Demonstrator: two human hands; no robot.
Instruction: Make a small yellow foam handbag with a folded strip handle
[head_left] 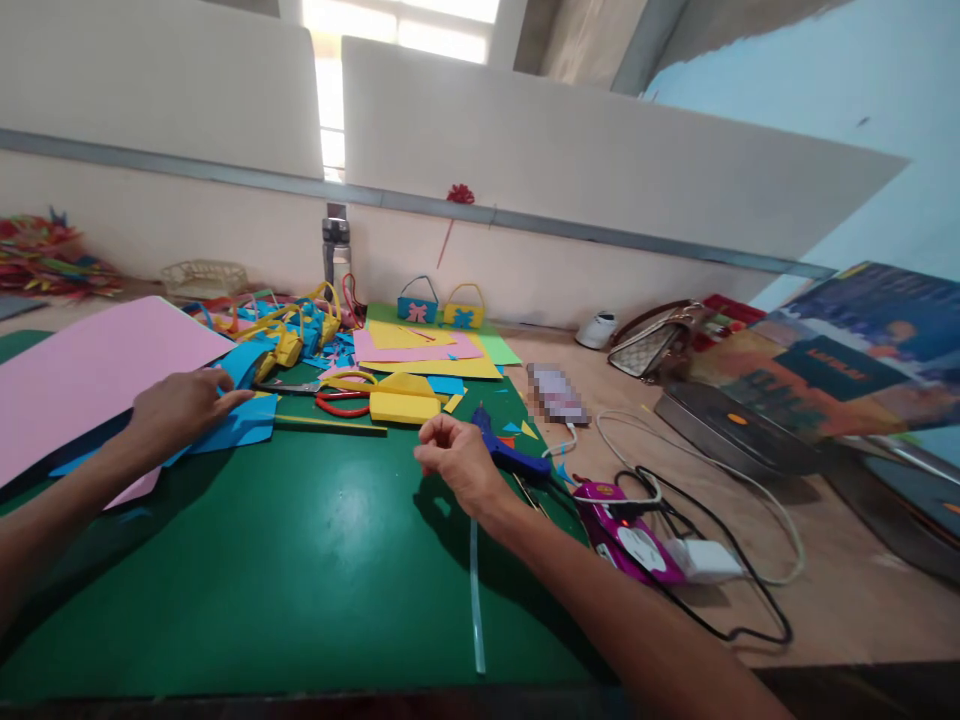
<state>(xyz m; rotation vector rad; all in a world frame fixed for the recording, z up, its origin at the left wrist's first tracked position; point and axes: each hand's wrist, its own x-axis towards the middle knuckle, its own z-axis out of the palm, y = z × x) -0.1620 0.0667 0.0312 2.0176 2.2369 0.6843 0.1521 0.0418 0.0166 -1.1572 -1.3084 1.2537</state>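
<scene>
My left hand is at the left, its fingers bent over a piece of blue paper with the thumb stretched to the right. A large pink sheet lies beside it. My right hand is over the green mat, fingers curled together; whether anything small is between them is hidden. Below that hand a clear glue stick extends toward the front edge. A blue glue gun lies just right of the hand. Scissors and a folded yellow paper box lie between my hands.
Several small paper bags and scraps are heaped at the back left. Two finished-looking bags stand by the wall. On the right are a phone, a purple power strip with looping cables, and a dark case.
</scene>
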